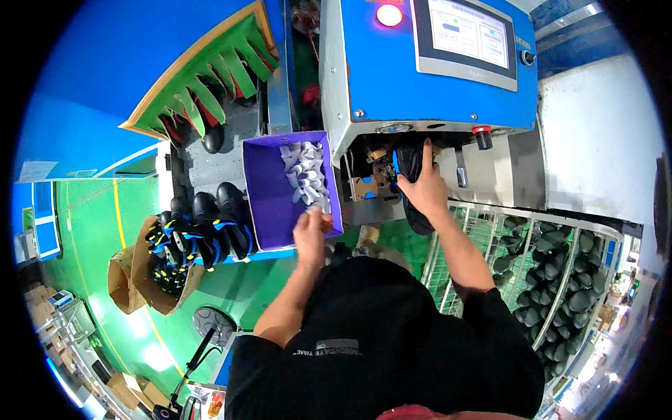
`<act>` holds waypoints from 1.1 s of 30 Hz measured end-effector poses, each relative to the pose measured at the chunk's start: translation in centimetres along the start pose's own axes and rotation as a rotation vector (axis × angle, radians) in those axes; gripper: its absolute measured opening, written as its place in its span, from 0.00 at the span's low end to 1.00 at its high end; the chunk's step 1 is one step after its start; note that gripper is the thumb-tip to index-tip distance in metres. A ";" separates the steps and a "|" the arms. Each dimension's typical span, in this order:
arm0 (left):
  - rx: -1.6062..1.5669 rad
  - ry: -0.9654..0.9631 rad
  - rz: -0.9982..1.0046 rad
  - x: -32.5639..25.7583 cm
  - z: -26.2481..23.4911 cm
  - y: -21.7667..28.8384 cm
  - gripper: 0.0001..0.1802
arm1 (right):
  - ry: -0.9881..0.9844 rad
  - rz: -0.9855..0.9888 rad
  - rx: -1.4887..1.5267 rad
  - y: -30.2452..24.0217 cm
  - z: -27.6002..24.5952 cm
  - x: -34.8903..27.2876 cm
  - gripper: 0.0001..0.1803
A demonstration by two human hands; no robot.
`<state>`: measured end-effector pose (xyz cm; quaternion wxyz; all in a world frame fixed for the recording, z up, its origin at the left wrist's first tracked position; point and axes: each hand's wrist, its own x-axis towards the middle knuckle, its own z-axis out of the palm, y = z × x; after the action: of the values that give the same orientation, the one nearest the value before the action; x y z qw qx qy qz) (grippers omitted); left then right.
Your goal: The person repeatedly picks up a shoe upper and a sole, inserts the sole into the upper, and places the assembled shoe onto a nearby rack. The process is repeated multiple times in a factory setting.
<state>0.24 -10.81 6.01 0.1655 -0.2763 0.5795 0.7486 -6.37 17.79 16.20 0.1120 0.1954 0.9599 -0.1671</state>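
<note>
"Nearest us, at the near edge of the head view, is a red shape [413, 413] we cannot make out, then our black shirt [413, 329]. What do our hands have?"

"Our right grip [428, 190] is closed on a black shoe [409, 161] with a blue edge. We have the thumb at its left side and the index finger stretched toward the far side."

"And where is that shoe?"

"At the open bay below the front of the blue machine [378, 77], just right of some metal fittings [364, 187]. Above it we see a lit red button [389, 15] and a screen [469, 35]."

"Our left grip [310, 238]?"

"Fingers curled at the near right corner of the purple box [269, 203], by the white strips [306, 171]. We cannot tell whether it holds one."

"What stands to the left?"

"More black-and-blue shoes [229, 218], along the near side of a grey tabletop [241, 157]; beyond them, upright green pieces [241, 70]. Nearer, we have a cardboard box [124, 285] holding dark items."

"And right?"

"A metal rack [558, 301], full of dark rounded pieces [581, 301]."
</note>
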 end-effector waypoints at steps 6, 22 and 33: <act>0.838 -0.103 0.144 0.8 -3.5 0.2 0.24 | 0.261 -0.215 0.018 2.5 2.9 -0.8 0.62; 0.047 -1.134 -0.847 -1.4 7.5 -5.6 0.48 | -0.100 -0.324 0.076 2.9 -1.2 -21.7 0.59; 0.610 -0.607 -0.525 -3.8 2.4 -0.3 0.43 | -0.131 0.196 1.876 2.7 7.0 -11.5 0.44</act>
<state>2.91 -8.15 8.51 0.5824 -0.1219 0.6086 0.5249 6.12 13.64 12.25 -0.0236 0.2756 0.4048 -0.8716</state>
